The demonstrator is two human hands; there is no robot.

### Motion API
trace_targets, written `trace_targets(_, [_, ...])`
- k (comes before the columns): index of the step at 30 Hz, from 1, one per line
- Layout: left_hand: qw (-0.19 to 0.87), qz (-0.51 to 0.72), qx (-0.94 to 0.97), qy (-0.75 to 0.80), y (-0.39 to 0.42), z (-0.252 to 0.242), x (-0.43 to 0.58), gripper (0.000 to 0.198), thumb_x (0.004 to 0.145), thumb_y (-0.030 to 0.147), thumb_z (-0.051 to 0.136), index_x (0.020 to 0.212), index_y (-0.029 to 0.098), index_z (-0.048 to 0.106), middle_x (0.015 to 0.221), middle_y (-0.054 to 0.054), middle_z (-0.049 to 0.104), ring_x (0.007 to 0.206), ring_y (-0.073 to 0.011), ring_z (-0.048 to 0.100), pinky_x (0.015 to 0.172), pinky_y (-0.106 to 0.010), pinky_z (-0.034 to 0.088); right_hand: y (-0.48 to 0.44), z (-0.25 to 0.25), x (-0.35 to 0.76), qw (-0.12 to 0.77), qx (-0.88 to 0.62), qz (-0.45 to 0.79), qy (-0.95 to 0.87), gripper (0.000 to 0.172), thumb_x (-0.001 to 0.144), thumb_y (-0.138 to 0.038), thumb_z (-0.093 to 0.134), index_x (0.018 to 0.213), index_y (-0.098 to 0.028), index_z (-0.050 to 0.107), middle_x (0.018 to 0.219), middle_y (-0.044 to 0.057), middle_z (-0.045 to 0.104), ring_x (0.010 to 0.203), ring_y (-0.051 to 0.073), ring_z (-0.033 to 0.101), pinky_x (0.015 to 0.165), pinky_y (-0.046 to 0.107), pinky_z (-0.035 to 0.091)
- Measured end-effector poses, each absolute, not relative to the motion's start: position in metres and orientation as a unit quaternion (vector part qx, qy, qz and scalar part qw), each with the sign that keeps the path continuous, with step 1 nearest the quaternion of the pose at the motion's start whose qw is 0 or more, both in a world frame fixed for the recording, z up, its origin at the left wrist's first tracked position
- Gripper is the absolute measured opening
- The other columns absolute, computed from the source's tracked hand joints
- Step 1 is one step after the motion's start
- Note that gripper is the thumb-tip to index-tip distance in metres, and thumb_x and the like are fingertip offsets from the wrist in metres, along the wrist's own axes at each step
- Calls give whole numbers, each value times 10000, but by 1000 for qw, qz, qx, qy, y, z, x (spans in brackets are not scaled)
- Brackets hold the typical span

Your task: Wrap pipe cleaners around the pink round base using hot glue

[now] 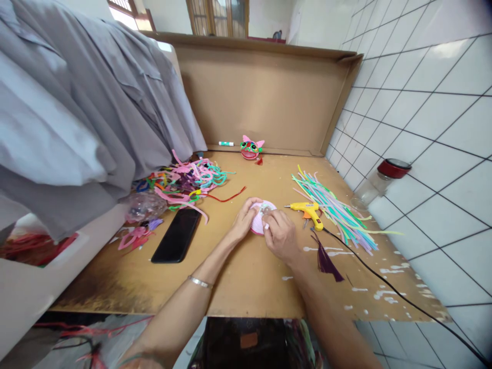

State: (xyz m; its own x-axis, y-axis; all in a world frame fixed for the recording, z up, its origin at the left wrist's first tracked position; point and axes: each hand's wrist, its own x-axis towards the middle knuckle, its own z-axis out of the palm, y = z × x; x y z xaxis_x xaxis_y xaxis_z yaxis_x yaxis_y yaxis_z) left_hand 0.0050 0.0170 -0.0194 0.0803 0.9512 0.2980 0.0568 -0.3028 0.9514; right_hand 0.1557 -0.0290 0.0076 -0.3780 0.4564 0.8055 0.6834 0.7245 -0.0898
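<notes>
Both hands meet near the middle of the wooden table (246,287). The left hand (243,221) curls its fingers around the near-left edge of a pink round piece (258,221), which rests on the tabletop. The right hand (280,237) pinches thumb and forefinger together on a small pale bit (265,209) on top of it. The fingers cover most of the piece, so its shape and the nature of the pale bit are hard to make out.

Just to the right lies a yellow glue gun (309,211), its black cord (384,279) trailing off the table's near edge. Beyond it is a spread of pastel pipe cleaners (338,210), and a dark purple tassel (326,261) lies beside the right wrist. To the left are a black phone (177,236) and a tangle of coloured pipe-cleaner pieces (192,177).

At the back, against the cardboard wall (261,92), sit a pink animal-face figure (250,148) and a green-capped marker (226,144). A red-lidded jar (380,182) stands by the tiles. Grey garments (77,113) hang over the left side, hiding what lies behind them.
</notes>
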Motion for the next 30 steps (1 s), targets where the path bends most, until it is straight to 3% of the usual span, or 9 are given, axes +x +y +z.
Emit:
trace_targets(7, [381,556,615,409,18,-25,5,276,870,353,475,1096,214,547,1091,-40,602,1054,-195,565,987,-329,448,-29,7,155,438,-350,-131,-817,220,914,-134,403,894,-164,620,864,103,623,813,220,530,725,341,432])
trace_targets(14, [334,554,658,385,19,-22,3,215,892,298,451,980,211,626,1138,-69,579,1187,-218,522,1097,-375,375,-28,6,156,433,-352,-136,-818,214,912,-136,406,898,-172,617,872,103,621,821,222,535,729,339,435])
trace_targets(24, [338,560,664,362,14,-18,4,401,965,450,351,1006,195,657,1160,-101,614,1209,-237,529,1115,-416,373,-24,2,157,449,-350,-115,-815,229,900,-127,388,914,-162,613,858,104,611,810,225,532,728,354,450])
trace_targets(30, [378,514,680,360,16,-16,-5,332,830,290,453,1081,202,652,1246,-90,609,1298,-271,485,1154,-465,336,-24,0,158,450,-349,-116,-814,216,904,-124,402,946,-153,612,879,111,617,849,231,550,740,355,464])
